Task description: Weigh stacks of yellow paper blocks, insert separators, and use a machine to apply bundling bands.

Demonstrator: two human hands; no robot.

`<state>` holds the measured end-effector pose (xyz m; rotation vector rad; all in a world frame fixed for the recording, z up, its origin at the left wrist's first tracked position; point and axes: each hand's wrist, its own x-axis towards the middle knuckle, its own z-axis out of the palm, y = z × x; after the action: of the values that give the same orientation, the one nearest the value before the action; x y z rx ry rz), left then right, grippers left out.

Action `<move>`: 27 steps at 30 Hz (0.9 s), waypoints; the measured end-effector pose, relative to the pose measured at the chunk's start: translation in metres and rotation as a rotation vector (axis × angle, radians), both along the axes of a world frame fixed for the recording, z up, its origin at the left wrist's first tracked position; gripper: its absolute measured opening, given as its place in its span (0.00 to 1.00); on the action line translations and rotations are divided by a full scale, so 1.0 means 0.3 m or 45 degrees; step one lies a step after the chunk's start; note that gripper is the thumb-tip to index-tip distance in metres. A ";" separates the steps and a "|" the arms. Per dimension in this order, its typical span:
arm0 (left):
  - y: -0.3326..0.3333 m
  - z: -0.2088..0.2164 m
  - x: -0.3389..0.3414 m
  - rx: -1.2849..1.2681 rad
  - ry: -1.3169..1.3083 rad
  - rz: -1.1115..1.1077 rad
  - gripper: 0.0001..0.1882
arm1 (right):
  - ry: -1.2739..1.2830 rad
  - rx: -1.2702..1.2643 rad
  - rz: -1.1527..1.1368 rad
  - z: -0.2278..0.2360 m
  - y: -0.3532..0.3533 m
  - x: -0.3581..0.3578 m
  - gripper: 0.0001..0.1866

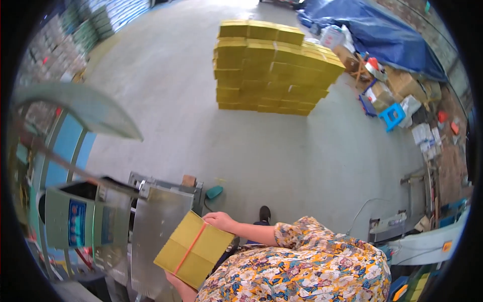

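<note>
Between my hands is a yellow bundle point(182, 251), square and flat-topped, with a jagged edge on its upper left side. A red-orange band point(193, 245) runs across its top. My right hand point(220, 221) grips the bundle's far corner, fingers bent over the edge. At the near corner my left hand point(180, 287) holds it from the side, partly hidden beneath it. The bundle is tilted and overlaps the edge of a bare metal plate point(161, 221) on the machine; whether it rests on the plate I cannot tell.
A grey-green machine point(88, 216) with a curved guard point(80, 105) stands at the left. A teal foot pedal point(214, 192) lies on the floor. Ahead rises a stack of yellow bundles point(274, 70). Cartons point(402, 83), a blue stool point(392, 117) and a blue tarpaulin point(372, 30) line the right.
</note>
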<state>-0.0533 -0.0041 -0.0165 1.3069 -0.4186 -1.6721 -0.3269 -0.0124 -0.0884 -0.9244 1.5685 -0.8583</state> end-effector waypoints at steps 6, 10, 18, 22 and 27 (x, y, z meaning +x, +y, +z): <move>-0.028 -0.066 -0.487 0.040 0.096 -0.348 0.23 | -0.227 -0.054 -0.457 -0.157 0.273 -0.438 0.16; 0.029 0.068 -0.922 -0.103 -0.225 -0.652 0.20 | -0.443 0.081 -0.745 -0.129 0.457 -0.791 0.17; -0.077 0.068 -1.612 -0.077 -0.039 -1.024 0.18 | -0.708 -0.149 -1.193 -0.075 0.645 -1.274 0.16; -0.143 0.066 -1.917 0.006 -0.026 -1.131 0.18 | -0.757 -0.165 -1.342 -0.077 0.617 -1.501 0.15; -0.262 0.081 -2.370 -0.123 -0.144 -1.288 0.18 | -0.928 -0.226 -1.512 -0.123 0.549 -1.865 0.14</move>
<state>-0.7643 -0.0826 0.0079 1.1792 -1.3754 -2.3296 -0.8862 0.1524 -0.1252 0.3551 1.2796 -1.8990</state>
